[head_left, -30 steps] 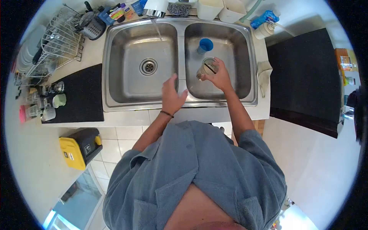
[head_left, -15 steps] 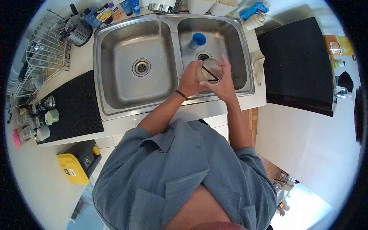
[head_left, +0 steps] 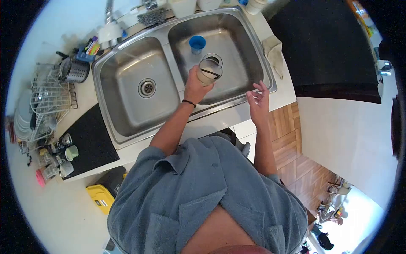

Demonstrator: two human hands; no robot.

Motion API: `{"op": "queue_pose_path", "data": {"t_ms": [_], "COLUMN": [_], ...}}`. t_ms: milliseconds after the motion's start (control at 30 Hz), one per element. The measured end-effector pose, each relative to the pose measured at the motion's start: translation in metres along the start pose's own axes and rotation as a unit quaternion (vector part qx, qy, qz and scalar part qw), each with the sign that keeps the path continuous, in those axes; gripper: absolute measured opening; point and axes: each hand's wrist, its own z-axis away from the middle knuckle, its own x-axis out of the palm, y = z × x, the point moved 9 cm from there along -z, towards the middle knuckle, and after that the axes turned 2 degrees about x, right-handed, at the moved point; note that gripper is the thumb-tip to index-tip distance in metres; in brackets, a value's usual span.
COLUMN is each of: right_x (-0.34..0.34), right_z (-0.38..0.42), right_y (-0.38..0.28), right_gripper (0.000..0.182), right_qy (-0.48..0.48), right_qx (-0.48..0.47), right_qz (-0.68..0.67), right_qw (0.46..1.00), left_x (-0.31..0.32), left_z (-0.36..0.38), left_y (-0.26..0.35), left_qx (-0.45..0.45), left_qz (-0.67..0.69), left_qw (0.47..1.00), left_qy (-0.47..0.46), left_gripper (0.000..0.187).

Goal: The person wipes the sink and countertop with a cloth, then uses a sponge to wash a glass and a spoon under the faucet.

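"If we start at the left of the frame, what is found?"

"One wire dish rack (head_left: 50,99), with a black mat (head_left: 95,144) lower down and a small green cup (head_left: 71,152) at its side. Next comes the left basin (head_left: 127,101), then the steel divider (head_left: 172,63). Only the divider stands near enough to obstruct, being a hard edge beside the grip."

"State of the left hand (head_left: 196,88)?"

"Near the centre: fingers curved round the side of a clear glass (head_left: 209,71), held over the right basin (head_left: 237,46)."

"Anything close by?"

"A blue cup (head_left: 197,44), just above the glass in the frame; a sideways swing could knock the two."

"Handling of the glass?"

"In my judgement rigid, fairly light and breakable, slippery if wet; wetness cannot be confirmed. Best hold: round the mid-wall, second palm beneath the base, rim left alone. A dark line shows on or in it, nature undetermined."

"And the right hand (head_left: 259,106)?"

"Right of centre, at the sink's front edge: fingers loosely bent and partly open, with nothing visible in them, apart from the glass. Beyond, upper right, a pale cloth (head_left: 274,55) lies beside the basin, obstructing neither hand."
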Motion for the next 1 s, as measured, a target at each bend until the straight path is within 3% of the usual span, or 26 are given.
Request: {"op": "queue_pose_path", "data": {"t_ms": [433, 733, 1000], "right_x": [-0.098, -0.130, -0.143], "right_z": [-0.077, -0.116, -0.133], "right_y": [0.024, 0.029, 0.036], "right_gripper": [0.061, 0.059, 0.060], "right_qy": [0.003, -0.015, -0.020], "right_qx": [-0.049, -0.051, -0.042], "right_qz": [0.018, 0.006, 0.017], "right_qw": [0.999, 0.999, 0.999], "left_x": [0.060, 0.071, 0.078], "left_z": [-0.019, -0.010, -0.010], "left_y": [-0.055, -0.090, -0.095], "left_qx": [-0.141, -0.259, -0.285], "left_qz": [-0.206, -0.372, -0.408], "left_qw": [0.968, 0.888, 0.863], "left_qy": [-0.015, -0.073, -0.088], "left_gripper": [0.080, 0.082, 0.082]}}
